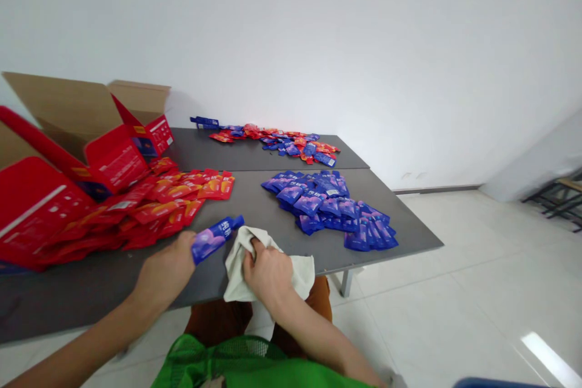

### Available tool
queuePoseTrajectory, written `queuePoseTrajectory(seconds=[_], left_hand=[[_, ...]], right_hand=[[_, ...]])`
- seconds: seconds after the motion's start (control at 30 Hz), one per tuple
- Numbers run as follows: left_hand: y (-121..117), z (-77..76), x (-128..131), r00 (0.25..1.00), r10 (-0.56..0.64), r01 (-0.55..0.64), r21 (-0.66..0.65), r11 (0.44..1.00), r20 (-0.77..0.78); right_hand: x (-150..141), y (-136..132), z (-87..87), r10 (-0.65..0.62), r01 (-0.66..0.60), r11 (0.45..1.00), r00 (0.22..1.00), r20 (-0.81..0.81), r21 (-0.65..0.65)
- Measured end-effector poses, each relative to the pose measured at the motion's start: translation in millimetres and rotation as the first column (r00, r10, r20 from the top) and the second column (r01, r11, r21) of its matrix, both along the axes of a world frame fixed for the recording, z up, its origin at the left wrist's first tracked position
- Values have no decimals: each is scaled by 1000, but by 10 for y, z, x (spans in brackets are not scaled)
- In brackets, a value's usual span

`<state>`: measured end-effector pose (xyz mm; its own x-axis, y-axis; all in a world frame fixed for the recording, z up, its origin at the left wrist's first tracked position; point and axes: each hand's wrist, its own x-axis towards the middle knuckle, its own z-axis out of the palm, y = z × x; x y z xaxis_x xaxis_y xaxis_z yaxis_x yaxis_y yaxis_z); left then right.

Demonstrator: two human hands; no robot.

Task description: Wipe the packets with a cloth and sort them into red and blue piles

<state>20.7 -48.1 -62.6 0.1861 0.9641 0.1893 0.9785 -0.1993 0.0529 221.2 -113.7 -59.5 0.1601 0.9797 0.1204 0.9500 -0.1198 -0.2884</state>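
My left hand [166, 270] is closed round a blue pouch [214, 237] with a spout, held just above the grey table [82, 288]. Right beside it, my right hand [267, 271] grips a white cloth [297, 273] that drapes over the table's near edge, its top corner touching the pouch's spout end. A heap of red pouches [159, 206] lies left of my hands. A pile of blue pouches [331, 206] lies to the right.
Open red boxes [40, 206] and a cardboard carton [68, 109] stand at the left. A mixed red and blue pile [282, 140] lies on the far table. A green bag [245, 367] sits at my lap. Tiled floor spreads to the right.
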Motion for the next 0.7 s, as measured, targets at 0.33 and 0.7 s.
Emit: queuePoseTrajectory(seconds=[0.33,0.7], left_hand=[[894,736,627,750,-89,141,-27,990,655],[1125,809,2695,825,-207,255,-19,967,526]], right_hand=[[-18,-30,-5,-4,4,1000,1000,16,-6],[-1,-58,9,-21,22,999,1000,4,-28]])
